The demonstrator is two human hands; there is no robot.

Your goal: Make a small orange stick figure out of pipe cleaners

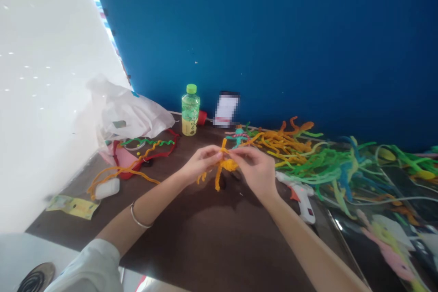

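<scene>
Two hands: left hand (201, 162) and right hand (255, 169) up over the tabletop (205, 232), both grips pinched nearly shut on an orange pipe-cleaner bundle (226, 165)
Things: bundle sits between the hands, ends poking down; teal pipe-cleaner figure (238, 137) just past it, orange pipe cleaners (284, 143) and green pipe cleaners (328, 164) piled to the right, white hot glue gun (301, 196) near the right hand
Rest: green-capped drink bottle (190, 110), plastic bag (130, 112), blue wall (273, 32)

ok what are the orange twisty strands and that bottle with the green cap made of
The orange strands look like fuzzy chenille pipe cleaners, matte, holding kinks, so probably wire-cored, though no wire shows. The bottle looks like clear glossy plastic, with liquid showing through; its green cap seems plastic too.
</scene>
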